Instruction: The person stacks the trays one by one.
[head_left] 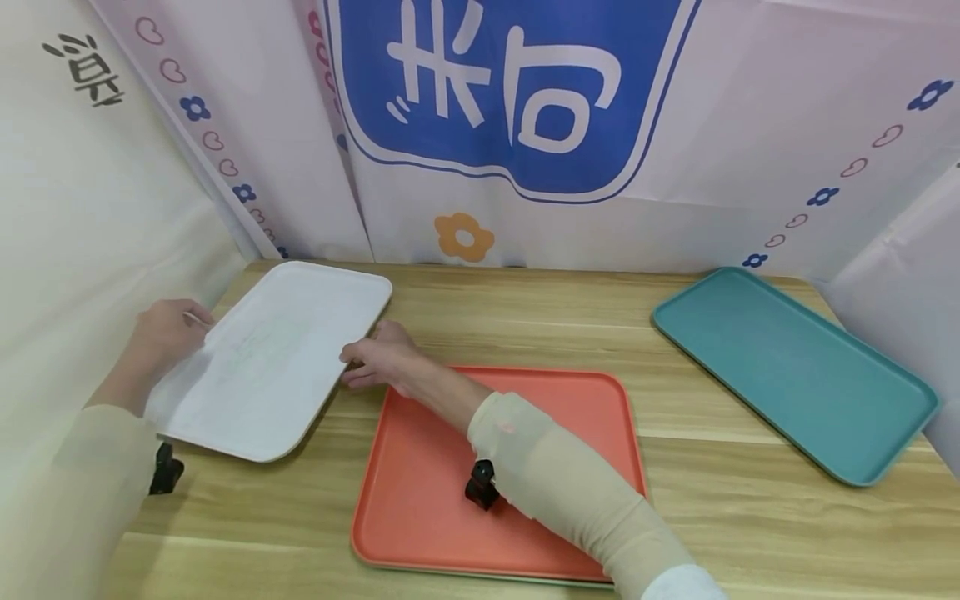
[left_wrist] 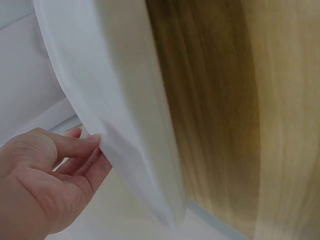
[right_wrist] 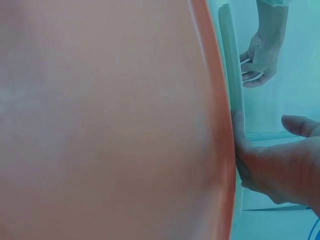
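Observation:
A white rectangular tray (head_left: 262,358) slants across the left side of the table, with a dark shadow under its edge in the left wrist view. At its left edge, my left hand (head_left: 172,333) pinches the rim between thumb and fingers, as the left wrist view shows with the hand (left_wrist: 55,175) close up. My right hand (head_left: 382,358) is at the tray's right edge. In the right wrist view this hand (right_wrist: 280,165) has its fingers against the tray, partly hidden behind the orange-red tray's rim, and its thumb lifted away.
An orange-red tray (head_left: 420,483) lies in the front middle under my right forearm, with a pale green rim showing below its front edge. A teal tray (head_left: 795,367) lies angled at the right. White printed cloth (head_left: 600,225) hangs behind the wooden table (head_left: 525,308).

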